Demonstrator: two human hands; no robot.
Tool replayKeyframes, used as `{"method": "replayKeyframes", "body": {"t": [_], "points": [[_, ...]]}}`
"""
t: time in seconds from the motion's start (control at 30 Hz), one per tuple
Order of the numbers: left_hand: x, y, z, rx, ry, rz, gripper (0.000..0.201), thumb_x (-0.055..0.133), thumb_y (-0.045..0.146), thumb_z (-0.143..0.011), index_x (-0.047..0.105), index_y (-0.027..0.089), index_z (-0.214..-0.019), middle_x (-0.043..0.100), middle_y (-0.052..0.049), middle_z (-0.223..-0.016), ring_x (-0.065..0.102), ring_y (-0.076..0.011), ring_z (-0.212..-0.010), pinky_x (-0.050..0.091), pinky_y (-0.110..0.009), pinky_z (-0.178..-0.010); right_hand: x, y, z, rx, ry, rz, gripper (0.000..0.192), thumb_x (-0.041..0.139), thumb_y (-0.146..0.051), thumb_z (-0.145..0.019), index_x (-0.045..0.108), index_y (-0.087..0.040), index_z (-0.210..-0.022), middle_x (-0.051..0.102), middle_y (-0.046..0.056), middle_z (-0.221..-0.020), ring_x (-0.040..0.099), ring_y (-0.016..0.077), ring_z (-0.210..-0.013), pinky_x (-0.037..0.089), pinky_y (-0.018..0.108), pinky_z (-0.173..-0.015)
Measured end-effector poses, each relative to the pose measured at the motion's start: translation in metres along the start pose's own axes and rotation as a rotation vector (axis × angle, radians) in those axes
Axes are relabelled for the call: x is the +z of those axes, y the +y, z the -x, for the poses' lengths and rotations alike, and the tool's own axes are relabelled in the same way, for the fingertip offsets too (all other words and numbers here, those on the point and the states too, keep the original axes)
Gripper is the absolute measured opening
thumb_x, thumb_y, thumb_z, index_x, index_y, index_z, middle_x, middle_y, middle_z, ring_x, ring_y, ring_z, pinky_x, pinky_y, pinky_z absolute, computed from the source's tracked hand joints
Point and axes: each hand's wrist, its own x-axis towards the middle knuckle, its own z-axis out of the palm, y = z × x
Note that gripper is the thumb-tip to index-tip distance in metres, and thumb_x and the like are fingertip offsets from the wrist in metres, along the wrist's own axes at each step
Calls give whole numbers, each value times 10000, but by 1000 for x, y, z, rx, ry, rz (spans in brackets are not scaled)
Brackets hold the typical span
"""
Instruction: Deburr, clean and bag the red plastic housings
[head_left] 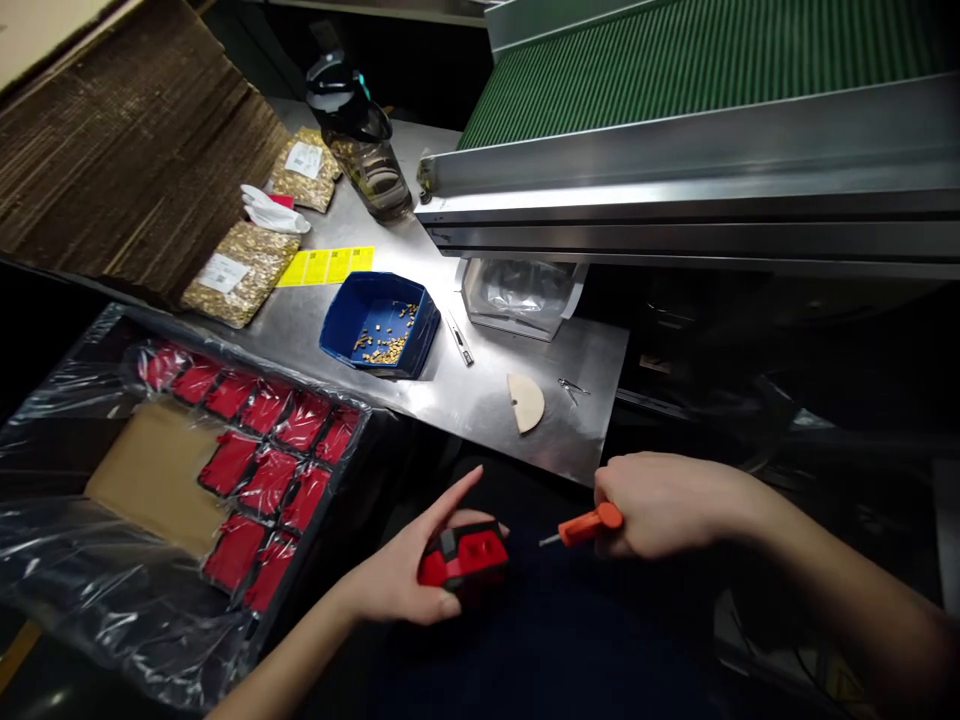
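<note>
My left hand point(405, 570) holds a small red and black plastic part point(465, 557) low in the view, with its forefinger stretched out. My right hand point(664, 505) grips an orange-handled screwdriver point(589, 526), its short metal tip pointing left toward the red part, a small gap between them. Both hands hover in front of the near edge of a steel table point(495, 400). A blue bin point(381, 322) on the table holds several small brass pieces.
A plastic-lined box point(161, 470) at the left holds several red parts and a cardboard sheet. On the table lie bags of brass pieces point(240, 270), yellow labels point(326, 265), a water bottle point(364, 150), a white half-disc point(525, 402). A green conveyor point(690, 60) runs along the back right.
</note>
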Motion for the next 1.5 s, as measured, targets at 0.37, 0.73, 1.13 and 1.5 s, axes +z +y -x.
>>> {"method": "replayKeyframes", "body": {"t": [0.37, 0.73, 1.13, 1.5], "points": [[35, 71, -30, -169, -152, -479, 1501, 993, 441, -519, 18, 347, -1657, 618, -131, -1460, 632, -396, -1254, 490, -491, -1064, -25, -10, -11, -92, -121, 84, 299, 687, -461, -690, 613, -192, -582, 591, 4, -542, 498, 136, -445, 295, 276, -430], [30, -20, -31, -33, 485, 695, 655, 529, 605, -976, 414, 298, -1542, 709, -151, -1307, 717, -355, -1136, 577, -463, -924, 27, 15, 18, -23, 112, -46, 291, 620, -474, -794, 680, -212, -683, 601, -3, -577, 519, 150, -504, 290, 284, -478], [-27, 27, -78, 29, 618, 789, 640, 568, 543, -950, 585, 123, -1433, 638, -190, -1438, 678, -360, -1226, 592, -428, -995, 59, 143, -11, 280, 846, 347, 406, 503, -158, -972, 608, -221, -1360, 583, 160, -1238, 519, 299, -1081, 383, 410, -948], [1, 30, -163, 100, 654, 625, 509, 635, 449, -965, 626, 111, -1345, 787, -150, -1143, 777, -281, -950, 661, -379, -802, 28, 225, -97, 485, 1022, 207, 459, 503, -161, -1005, 468, -189, -1462, 549, 141, -1347, 601, 243, -1054, 509, 352, -830]]}}
